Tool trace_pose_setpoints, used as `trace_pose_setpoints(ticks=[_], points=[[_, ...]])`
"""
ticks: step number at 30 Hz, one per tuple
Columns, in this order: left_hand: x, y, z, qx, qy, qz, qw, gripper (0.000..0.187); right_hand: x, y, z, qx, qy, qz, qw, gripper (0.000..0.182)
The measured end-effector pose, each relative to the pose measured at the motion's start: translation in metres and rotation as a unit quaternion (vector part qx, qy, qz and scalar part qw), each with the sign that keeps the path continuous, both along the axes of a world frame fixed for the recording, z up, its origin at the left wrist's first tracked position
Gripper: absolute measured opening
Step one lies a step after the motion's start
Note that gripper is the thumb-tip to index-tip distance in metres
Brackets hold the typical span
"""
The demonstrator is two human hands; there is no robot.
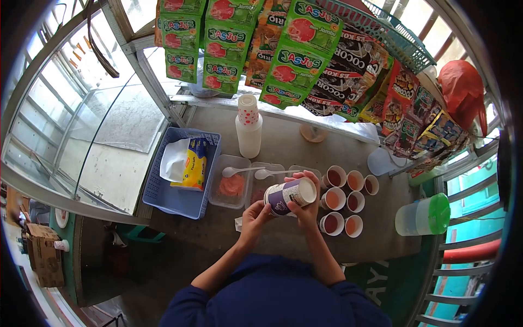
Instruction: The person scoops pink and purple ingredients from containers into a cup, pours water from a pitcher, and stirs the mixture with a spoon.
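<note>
Holding a purple and white paper cup (290, 196) on its side, both hands work close together just above the desk (283, 240). The right hand (306, 206) is wrapped around the cup near its open white mouth, fingers curled over the top. The left hand (254, 216) pinches the bottom end of the cup with its fingertips. So both hands are closed on the same cup.

A paper cup like this looks light and thin. It would likely squash if squeezed hard, so a soft grip around the middle or near the stiff rim seems best. It does not look slippery.

Just past the right hand stand small cups of brown and orange drink (344, 199), packed close in rows. They could tip with a bump. Just beyond the left hand are clear plastic tubs (231, 188) with two white spoons (256, 171) lying across them. Farther out from the left hand sits a blue basket (180, 199) holding a yellow pack of tissue (187, 163). A tall stack of dotted cups (248, 131) stands farther back. A jug with a green lid (425, 217) lies well off to the right hand's side.
</note>
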State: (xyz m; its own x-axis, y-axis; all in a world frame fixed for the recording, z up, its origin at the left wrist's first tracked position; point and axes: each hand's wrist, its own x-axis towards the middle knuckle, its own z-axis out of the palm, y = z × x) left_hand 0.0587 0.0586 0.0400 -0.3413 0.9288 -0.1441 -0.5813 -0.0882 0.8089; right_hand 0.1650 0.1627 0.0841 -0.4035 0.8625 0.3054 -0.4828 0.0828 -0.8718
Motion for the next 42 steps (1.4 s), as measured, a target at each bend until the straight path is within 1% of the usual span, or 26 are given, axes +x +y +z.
trace_pose_setpoints(ticks=[1,2,4,10,14,17,19,20,22,28,34,42], points=[[0.003,-0.003,-0.001,0.003,-0.052,-0.005,0.999,0.027,0.001,-0.002,0.000,0.007,-0.014,-0.014,1.000,0.069],[0.006,-0.005,-0.003,0.002,-0.053,-0.005,0.999,0.027,0.004,-0.002,-0.002,0.006,-0.014,-0.015,1.000,0.069],[0.009,-0.010,-0.005,-0.001,-0.100,-0.011,0.995,0.025,0.010,0.000,-0.006,0.045,-0.055,0.025,0.997,0.065],[0.005,-0.015,-0.005,-0.014,-0.134,-0.041,0.990,0.024,0.011,-0.006,-0.002,0.012,-0.029,0.038,0.999,0.064],[0.004,-0.012,-0.004,-0.001,-0.154,-0.058,0.986,0.024,0.014,-0.005,0.005,0.010,-0.031,0.045,0.998,0.063],[0.004,-0.010,-0.003,-0.014,-0.176,-0.064,0.982,0.023,0.016,-0.005,0.008,0.029,-0.014,0.048,0.998,0.061],[0.004,-0.010,-0.005,0.007,-0.207,-0.088,0.974,0.023,0.017,-0.005,0.009,0.033,-0.013,0.048,0.998,0.061],[0.004,-0.011,-0.008,0.007,-0.207,-0.088,0.974,0.023,0.018,-0.006,0.010,0.032,-0.014,0.048,0.998,0.061],[0.003,-0.012,-0.015,0.004,-0.211,-0.116,0.970,0.029,0.019,-0.007,0.014,0.041,-0.023,0.046,0.998,0.062],[0.005,-0.013,-0.016,0.007,-0.232,-0.126,0.964,0.032,0.020,-0.008,0.015,0.054,-0.021,0.045,0.997,0.061],[0.006,-0.014,-0.017,0.010,-0.265,-0.141,0.954,0.034,0.022,-0.007,0.014,0.057,-0.012,0.059,0.997,0.059],[0.008,-0.015,-0.021,0.017,-0.281,-0.157,0.947,0.035,0.026,-0.005,0.014,0.075,-0.006,0.078,0.994,0.060]])
